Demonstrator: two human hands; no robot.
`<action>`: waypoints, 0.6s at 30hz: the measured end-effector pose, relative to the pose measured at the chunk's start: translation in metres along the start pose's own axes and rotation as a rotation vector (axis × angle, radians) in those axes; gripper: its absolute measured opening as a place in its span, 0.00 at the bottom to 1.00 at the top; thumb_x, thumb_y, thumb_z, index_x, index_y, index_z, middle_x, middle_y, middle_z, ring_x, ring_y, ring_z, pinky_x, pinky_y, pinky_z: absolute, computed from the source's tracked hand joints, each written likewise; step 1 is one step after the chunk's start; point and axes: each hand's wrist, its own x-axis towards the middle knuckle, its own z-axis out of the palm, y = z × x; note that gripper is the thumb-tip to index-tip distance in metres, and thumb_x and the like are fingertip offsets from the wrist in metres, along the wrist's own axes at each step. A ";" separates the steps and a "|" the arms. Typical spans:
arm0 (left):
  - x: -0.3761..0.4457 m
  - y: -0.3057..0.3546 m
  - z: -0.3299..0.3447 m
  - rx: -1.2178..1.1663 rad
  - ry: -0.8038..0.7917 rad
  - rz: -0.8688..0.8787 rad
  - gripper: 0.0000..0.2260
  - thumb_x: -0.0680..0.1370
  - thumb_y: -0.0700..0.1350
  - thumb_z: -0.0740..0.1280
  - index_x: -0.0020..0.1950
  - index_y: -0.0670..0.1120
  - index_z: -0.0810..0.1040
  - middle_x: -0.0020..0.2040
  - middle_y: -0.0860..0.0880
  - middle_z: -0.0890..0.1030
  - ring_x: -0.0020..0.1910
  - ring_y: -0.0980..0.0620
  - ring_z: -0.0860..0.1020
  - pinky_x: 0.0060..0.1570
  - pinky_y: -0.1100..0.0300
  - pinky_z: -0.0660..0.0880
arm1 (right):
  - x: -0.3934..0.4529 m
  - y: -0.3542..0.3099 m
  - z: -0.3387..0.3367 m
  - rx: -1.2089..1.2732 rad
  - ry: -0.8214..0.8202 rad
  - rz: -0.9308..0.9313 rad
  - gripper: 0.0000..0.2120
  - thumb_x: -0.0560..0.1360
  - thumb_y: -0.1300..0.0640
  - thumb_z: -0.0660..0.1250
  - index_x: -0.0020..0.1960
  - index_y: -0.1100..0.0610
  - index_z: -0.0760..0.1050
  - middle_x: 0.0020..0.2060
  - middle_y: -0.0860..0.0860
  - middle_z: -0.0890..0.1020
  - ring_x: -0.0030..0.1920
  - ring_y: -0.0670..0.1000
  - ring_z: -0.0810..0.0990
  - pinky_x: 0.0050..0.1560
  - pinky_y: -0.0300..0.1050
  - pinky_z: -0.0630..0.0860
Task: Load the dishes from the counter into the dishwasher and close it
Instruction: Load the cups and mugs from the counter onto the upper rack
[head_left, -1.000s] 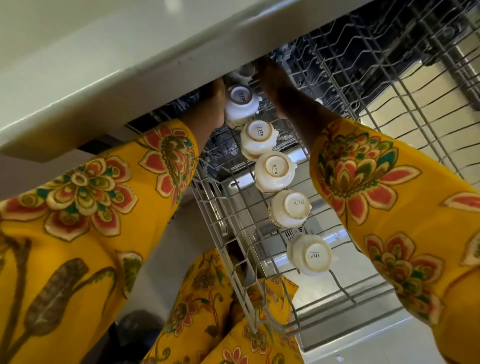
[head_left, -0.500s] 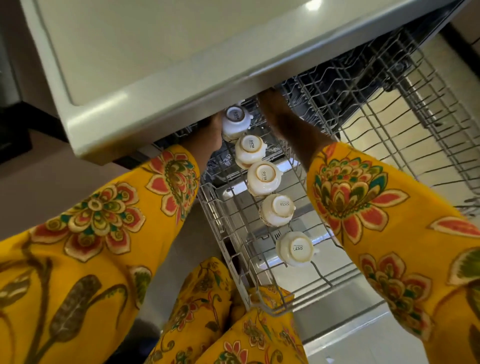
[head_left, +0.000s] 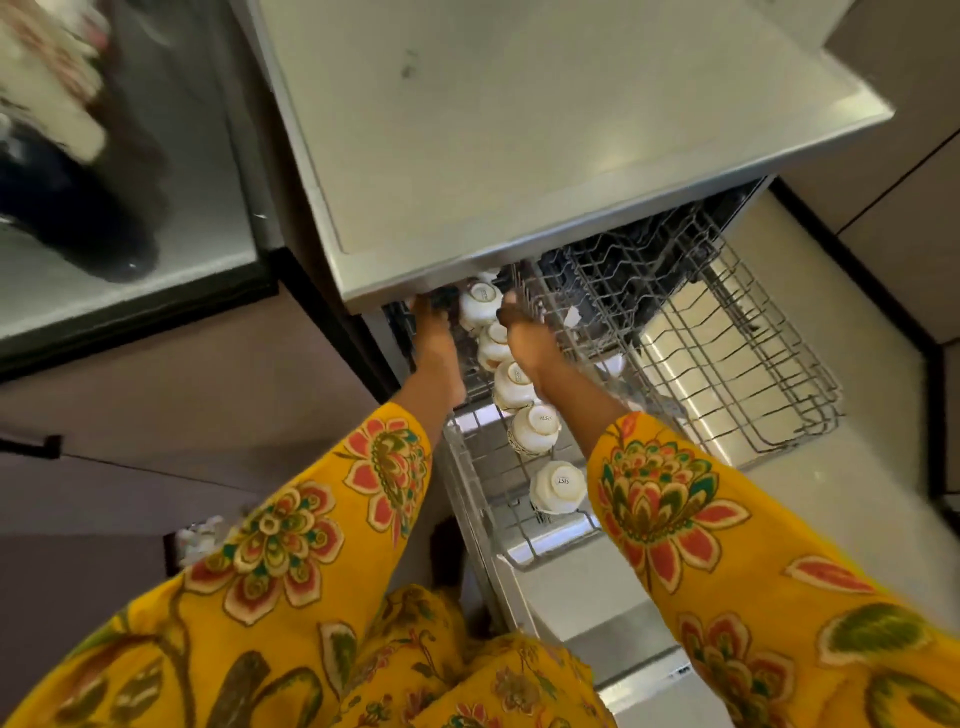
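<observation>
Several white cups stand upside down in a row in the dishwasher's upper rack (head_left: 470, 467); the nearest cup (head_left: 557, 486) is at the front and the farthest cup (head_left: 480, 304) sits just under the counter edge. My left hand (head_left: 434, 338) reaches along the left of the row, with its fingertips at the counter edge, partly hidden. On the right of the row, my right hand (head_left: 524, 335) lies with fingers stretched over the rack wires beside the farthest cup. Neither hand plainly holds a cup.
The grey countertop (head_left: 519, 130) overhangs the back of the rack. An empty lower rack (head_left: 753, 374) is pulled out at right over the open door (head_left: 587, 613). A dark glossy surface (head_left: 130, 291) with blurred objects lies at left. Cabinet fronts stand at far right.
The view has pulled back and up, showing more counter. Both hands stay beside the farthest cup and have drawn slightly out from under the counter edge.
</observation>
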 end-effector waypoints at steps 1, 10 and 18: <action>-0.011 0.000 -0.008 -0.014 -0.024 0.011 0.31 0.79 0.66 0.44 0.76 0.50 0.60 0.75 0.51 0.62 0.74 0.48 0.61 0.70 0.53 0.57 | -0.011 0.000 0.003 -0.016 0.005 -0.004 0.23 0.82 0.46 0.51 0.38 0.58 0.74 0.33 0.55 0.72 0.36 0.53 0.70 0.40 0.48 0.69; -0.092 0.027 -0.065 -0.082 -0.008 0.109 0.37 0.77 0.68 0.41 0.75 0.46 0.62 0.76 0.46 0.60 0.75 0.45 0.58 0.74 0.46 0.54 | -0.106 -0.041 0.046 -0.101 -0.150 -0.083 0.29 0.82 0.42 0.46 0.72 0.61 0.65 0.72 0.60 0.65 0.72 0.60 0.64 0.72 0.54 0.60; -0.116 0.083 -0.107 -0.151 -0.022 0.199 0.32 0.79 0.64 0.38 0.76 0.48 0.58 0.77 0.51 0.56 0.77 0.48 0.51 0.73 0.50 0.48 | -0.143 -0.095 0.086 -0.149 -0.212 -0.283 0.26 0.82 0.44 0.44 0.66 0.58 0.71 0.60 0.54 0.75 0.61 0.51 0.73 0.66 0.48 0.65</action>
